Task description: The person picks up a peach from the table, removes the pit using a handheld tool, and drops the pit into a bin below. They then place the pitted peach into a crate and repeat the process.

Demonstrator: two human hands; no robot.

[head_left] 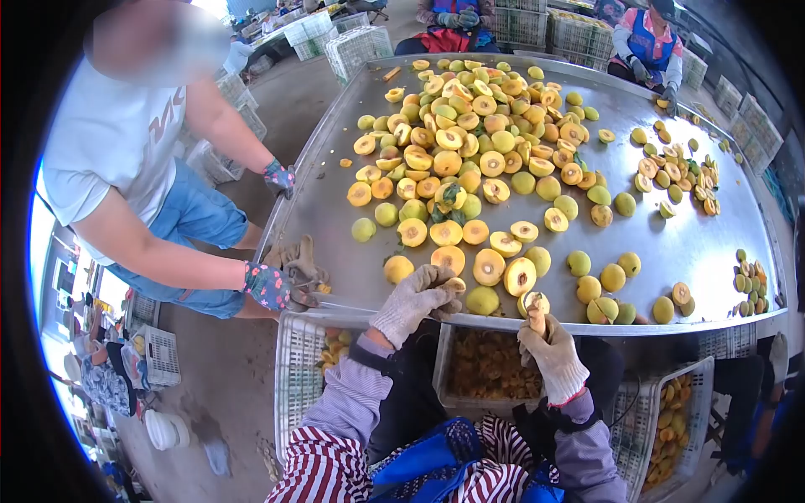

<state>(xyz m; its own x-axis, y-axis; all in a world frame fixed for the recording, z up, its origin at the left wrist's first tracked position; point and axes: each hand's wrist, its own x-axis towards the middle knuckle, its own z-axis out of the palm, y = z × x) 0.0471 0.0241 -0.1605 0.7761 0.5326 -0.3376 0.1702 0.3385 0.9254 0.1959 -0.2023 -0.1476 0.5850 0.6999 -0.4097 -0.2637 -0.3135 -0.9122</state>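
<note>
In a pale knit glove, my left hand [417, 303] is closed at the table's near edge, with a small yellow-orange peach piece [455, 286] at its fingertips. My right hand [553, 356], gloved likewise, grips the light-coloured handle of a small pitting tool [536, 315], pointing up. The tool's tip overlaps a cut peach [535, 302] at the table edge. Between and beyond my hands lie halved peaches [520, 276] with dark pit hollows and whole yellow-green peaches [483, 300]. A large peach heap [453, 142] covers the middle of the metal table [335, 226].
At left, a person in flowered gloves [268, 285] holds the table's edge beside a crumpled glove [302, 264]. Two people sit across the table. Below its near edge stand a crate of dark scraps [443, 369], a white crate [289, 394] and a crate of peach pieces [704, 394].
</note>
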